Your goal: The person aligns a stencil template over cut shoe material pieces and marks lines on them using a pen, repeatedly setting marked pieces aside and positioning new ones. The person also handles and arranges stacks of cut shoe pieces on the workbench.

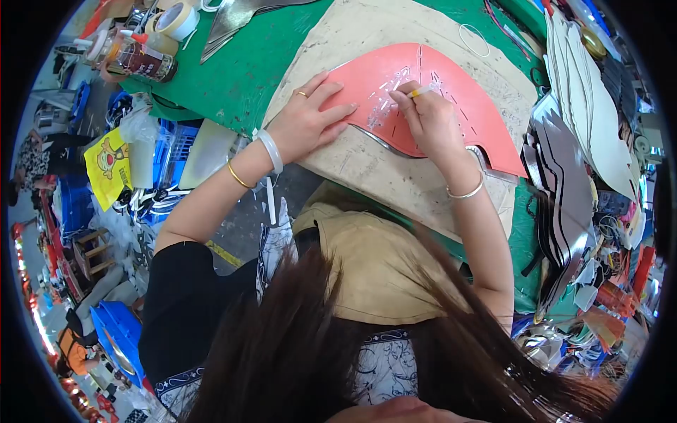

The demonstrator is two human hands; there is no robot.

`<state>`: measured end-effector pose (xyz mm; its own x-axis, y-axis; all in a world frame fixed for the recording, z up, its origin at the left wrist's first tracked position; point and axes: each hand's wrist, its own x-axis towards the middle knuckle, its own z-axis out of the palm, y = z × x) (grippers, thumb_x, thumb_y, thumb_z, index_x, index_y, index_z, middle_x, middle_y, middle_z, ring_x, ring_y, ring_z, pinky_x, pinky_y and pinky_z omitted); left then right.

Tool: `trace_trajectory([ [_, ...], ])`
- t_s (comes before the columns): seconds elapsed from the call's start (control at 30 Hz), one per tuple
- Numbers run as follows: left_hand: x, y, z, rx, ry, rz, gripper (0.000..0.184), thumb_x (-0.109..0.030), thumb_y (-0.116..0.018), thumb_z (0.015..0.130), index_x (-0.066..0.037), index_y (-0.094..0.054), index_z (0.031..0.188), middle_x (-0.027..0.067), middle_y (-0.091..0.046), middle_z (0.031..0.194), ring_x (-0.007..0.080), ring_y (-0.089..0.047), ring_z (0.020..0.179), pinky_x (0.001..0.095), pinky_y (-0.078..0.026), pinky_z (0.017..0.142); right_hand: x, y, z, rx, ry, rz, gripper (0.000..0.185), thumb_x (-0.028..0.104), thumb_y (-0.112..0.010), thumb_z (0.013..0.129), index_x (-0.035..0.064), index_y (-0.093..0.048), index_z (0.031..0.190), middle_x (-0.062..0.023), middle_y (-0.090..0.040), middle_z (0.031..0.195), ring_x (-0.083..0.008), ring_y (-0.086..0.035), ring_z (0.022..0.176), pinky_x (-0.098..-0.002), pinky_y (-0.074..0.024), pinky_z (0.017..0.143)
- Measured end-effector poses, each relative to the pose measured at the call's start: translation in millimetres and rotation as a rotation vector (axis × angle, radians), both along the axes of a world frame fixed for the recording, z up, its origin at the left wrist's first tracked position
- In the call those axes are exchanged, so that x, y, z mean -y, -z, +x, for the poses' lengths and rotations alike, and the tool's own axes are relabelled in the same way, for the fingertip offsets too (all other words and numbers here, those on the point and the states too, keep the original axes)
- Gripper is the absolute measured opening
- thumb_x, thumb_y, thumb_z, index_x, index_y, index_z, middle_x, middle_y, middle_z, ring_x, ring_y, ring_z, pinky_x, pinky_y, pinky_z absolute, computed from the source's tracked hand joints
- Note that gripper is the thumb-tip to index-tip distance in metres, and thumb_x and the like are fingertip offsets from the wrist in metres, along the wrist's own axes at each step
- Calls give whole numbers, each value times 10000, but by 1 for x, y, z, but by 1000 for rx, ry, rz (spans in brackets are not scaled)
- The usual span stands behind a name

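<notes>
A curved pink-red pattern sheet (486,120) with dashed slots and whitish marks lies on a worn beige board (338,162). Under its lower edge shows the rim of a shiny dark piece (377,139). My left hand (314,116) rests flat on the sheet's left end, fingers spread. Over the middle of the sheet, my right hand (429,120) is closed in a pinch around a slim pen-like tool (419,92). Only a short yellow-and-white stretch of it shows; its tip is hidden by the fingers.
The board lies on a green table top (233,77). Stacked dark cut pieces (560,190) and pale cut sheets (585,106) are at the right. A jar (144,60) and tape rolls (176,20) stand at the upper left. A yellow bag (109,168) hangs at the left.
</notes>
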<state>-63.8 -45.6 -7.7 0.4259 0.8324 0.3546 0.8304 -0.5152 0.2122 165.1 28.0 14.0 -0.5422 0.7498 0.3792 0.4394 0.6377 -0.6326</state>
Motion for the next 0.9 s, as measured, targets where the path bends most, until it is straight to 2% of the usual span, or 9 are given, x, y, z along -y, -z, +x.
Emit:
trace_trajectory([
  [0.1,-2,4,-1,-6,4,63,307,-237,-676,798,-182,-647,1098,116,-525,1213,357,-440,1229,410,-437,956,-1,0,-1,2,4,16,258,211,-598,901,-5,-574,762,-138,-599,683,-309,-590,614,-398,-481,561],
  [0.2,-1,2,0,-20,-1,58,307,-238,-677,796,-180,-647,1096,116,-526,1211,359,-438,1230,410,-434,959,0,0,0,20,-4,20,263,215,-594,905,-5,-574,763,-138,-600,687,-310,-591,619,-400,-482,563],
  [0.4,-1,2,0,-21,1,60,310,-233,-678,792,-177,-646,1096,117,-526,1209,360,-436,1230,413,-437,950,-4,-1,1,-15,-30,-4,250,222,-592,904,2,-586,787,-146,-602,696,-314,-600,635,-402,-483,571],
  [0.5,0,1,0,-1,3,8,354,-168,-688,773,-144,-648,1123,143,-501,1269,381,-421,1250,429,-410,1009,-4,-1,-2,5,-48,19,245,224,-591,903,3,-589,798,-150,-606,706,-317,-603,641,-401,-483,574],
  [0.83,0,1,0,2,1,16,365,-157,-694,760,-146,-649,1122,142,-504,1266,379,-426,1247,427,-416,1004,-11,0,-10,-7,-111,21,207,213,-598,892,12,-583,845,-154,-603,692,-334,-592,628,-401,-475,567],
  [0.9,0,1,1,4,3,17,361,-156,-694,761,-145,-650,1119,142,-506,1264,379,-428,1247,426,-418,1002,-7,-3,-11,34,-92,1,210,219,-585,900,10,-593,885,-159,-616,743,-333,-608,677,-404,-485,602],
])
